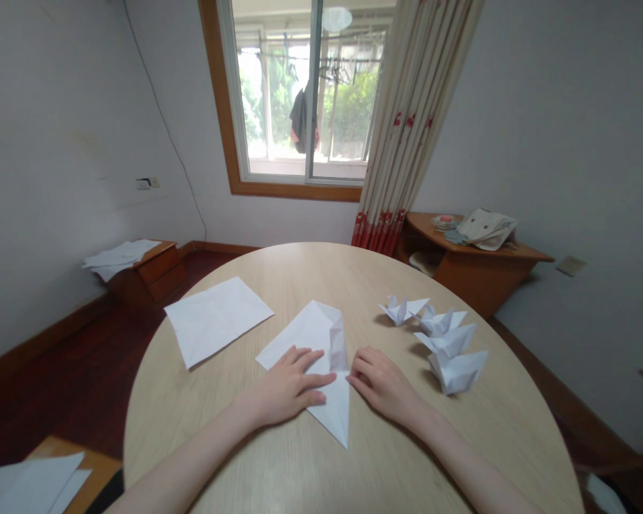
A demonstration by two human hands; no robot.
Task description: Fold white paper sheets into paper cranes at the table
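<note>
A partly folded sheet of white paper (pixel 329 417) lies in front of me on the round table, its narrow point toward me and creases along its right side. Spread flat across its middle, my left hand (pixel 292 382) presses it down with the fingers apart. My right hand (pixel 381 378) is at the paper's right edge, thumb and fingertips pinched together on that edge. To the right stand several folded paper cranes (pixel 453 350) in a row. A flat white sheet (pixel 219 318) rests at the table's left.
The round wooden table (pixel 321 264) fills the middle. Papers lie on a small drawer cabinet (pixel 161 268) at left and on a surface at lower left. A corner cabinet (pixel 487 275) with a bag stands behind at right, beside the curtain (pixel 407 128) and window.
</note>
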